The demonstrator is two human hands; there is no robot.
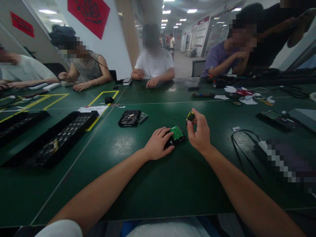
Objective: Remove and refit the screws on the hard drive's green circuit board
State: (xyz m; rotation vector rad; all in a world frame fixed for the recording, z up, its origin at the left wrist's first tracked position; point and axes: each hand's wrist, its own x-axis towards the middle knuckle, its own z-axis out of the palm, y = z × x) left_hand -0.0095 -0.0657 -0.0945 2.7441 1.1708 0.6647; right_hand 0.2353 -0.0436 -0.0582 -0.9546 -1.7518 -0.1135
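left hand, fingers spread on circuit-board device: best firm; right hand, fingers pinching yellow-black screwdriver: best upright.

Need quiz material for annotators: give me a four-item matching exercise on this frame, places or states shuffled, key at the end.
1. Left hand
2. Right hand
3. Green board
4. Larger red sign

A. Between the two hands
B. Holding a screwdriver with a yellow-and-black handle
C. High on a white wall
D. Touching a black unit

Pairs: 1-D, 2-B, 3-A, 4-C
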